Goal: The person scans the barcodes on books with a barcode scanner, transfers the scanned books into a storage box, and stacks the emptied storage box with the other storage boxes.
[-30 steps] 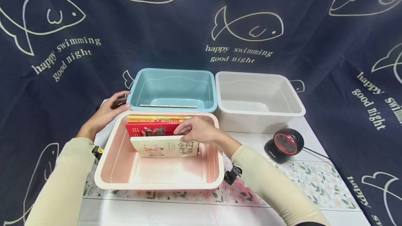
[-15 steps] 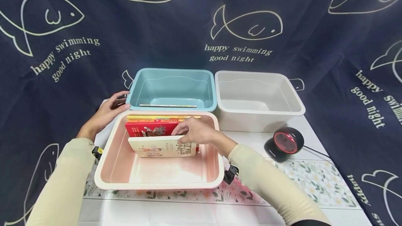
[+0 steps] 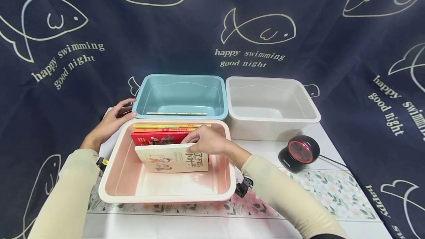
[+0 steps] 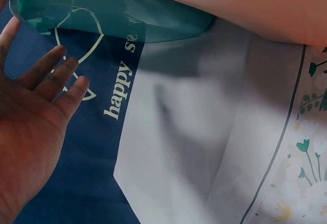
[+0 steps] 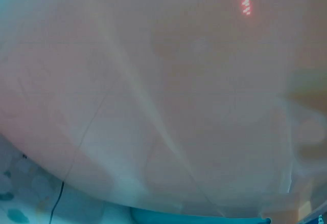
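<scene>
A cream-covered book (image 3: 172, 159) with Chinese lettering stands tilted in the pink bin (image 3: 116, 172). My right hand (image 3: 207, 141) pinches its top edge near the right end, thumb in front and fingers behind. Just behind it is a red book (image 3: 159, 137), with several yellow and orange book edges (image 3: 172, 126) at the bin's back wall. My left hand (image 3: 114, 121) rests with extended fingers at the left front corner of the blue bin (image 3: 222, 95). In the left wrist view that left hand (image 4: 38, 111) has spread fingers. The right wrist view shows mostly the pink bin's wall (image 5: 153, 106).
A thin book edge (image 3: 176, 113) shows low inside the blue bin. Beside that bin stands a light grey bin (image 3: 275, 126). A black device with a red-lit face (image 3: 300, 152) sits on the table (image 3: 265, 209) at right, its cable running back. A dark fish-print cloth (image 3: 166, 40) hangs behind.
The cream book has shifted slightly left, its lower edge has come toward me, and more of its cover shows. My right hand moved with it. My left hand stays at the blue bin.
</scene>
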Demonstrator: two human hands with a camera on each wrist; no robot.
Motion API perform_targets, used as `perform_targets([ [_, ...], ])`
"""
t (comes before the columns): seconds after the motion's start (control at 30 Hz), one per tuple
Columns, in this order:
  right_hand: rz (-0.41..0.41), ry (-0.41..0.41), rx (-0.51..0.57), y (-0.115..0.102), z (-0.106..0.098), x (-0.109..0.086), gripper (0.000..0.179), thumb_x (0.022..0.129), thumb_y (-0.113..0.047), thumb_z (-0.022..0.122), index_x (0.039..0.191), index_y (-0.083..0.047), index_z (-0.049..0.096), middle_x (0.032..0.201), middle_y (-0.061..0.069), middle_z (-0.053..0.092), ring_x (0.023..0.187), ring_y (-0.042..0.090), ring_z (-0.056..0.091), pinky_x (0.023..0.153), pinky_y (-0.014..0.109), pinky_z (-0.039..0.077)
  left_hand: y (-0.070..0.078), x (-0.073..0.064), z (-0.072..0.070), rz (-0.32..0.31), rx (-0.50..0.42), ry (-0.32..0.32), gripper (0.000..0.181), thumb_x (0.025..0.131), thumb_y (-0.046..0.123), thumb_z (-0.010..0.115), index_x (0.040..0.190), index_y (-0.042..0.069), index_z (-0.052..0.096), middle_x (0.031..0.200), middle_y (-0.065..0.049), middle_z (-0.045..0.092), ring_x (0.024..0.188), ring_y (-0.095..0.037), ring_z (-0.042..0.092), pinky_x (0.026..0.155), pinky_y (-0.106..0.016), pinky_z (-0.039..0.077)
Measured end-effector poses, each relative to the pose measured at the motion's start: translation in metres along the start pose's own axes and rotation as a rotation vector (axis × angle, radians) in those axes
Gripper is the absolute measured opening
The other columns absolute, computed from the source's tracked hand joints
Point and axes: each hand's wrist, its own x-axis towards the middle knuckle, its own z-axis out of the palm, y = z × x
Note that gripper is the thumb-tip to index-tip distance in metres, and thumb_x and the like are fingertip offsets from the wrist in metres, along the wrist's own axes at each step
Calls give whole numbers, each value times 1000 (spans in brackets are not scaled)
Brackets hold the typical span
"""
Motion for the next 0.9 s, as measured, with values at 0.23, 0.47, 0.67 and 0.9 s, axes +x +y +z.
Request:
perform_targets([
  [0.23, 16, 74, 132, -5, -1, -13, 26, 83, -3, 79, 108, -12, 79, 93, -2, 77, 86, 12, 73, 77, 28, 58, 2, 0, 2, 15, 4, -8, 66, 102, 33, 62, 159, 24, 30, 154, -24, 40, 137, -43, 43, 107, -65, 36],
  [0.47, -65, 157, 143, -18, -5, -28, 25, 83, -8, 81, 107, -13, 80, 96, -3, 77, 87, 12, 73, 80, 29, 57, 2, -3, -1, 9, 6, -5, 67, 102, 34, 62, 160, 25, 29, 155, -24, 39, 138, -44, 41, 106, -64, 36],
  [0.67, -83, 187, 174, -31, -13, -39, 26, 83, -5, 79, 108, -10, 79, 96, 0, 77, 85, 15, 74, 79, 31, 58, 1, -3, -2, 26, 19, 3, 65, 102, 33, 62, 159, 25, 31, 153, -24, 41, 138, -42, 42, 101, -39, 44],
  [0.9, -133, 196, 265, -45, -30, -54, 27, 84, 1, 74, 111, -4, 77, 98, 6, 77, 87, 24, 75, 79, 37, 60, 1, -2, -2, 19, 20, 6, 65, 102, 33, 62, 159, 24, 31, 154, -24, 40, 138, -43, 42, 107, -57, 40],
])
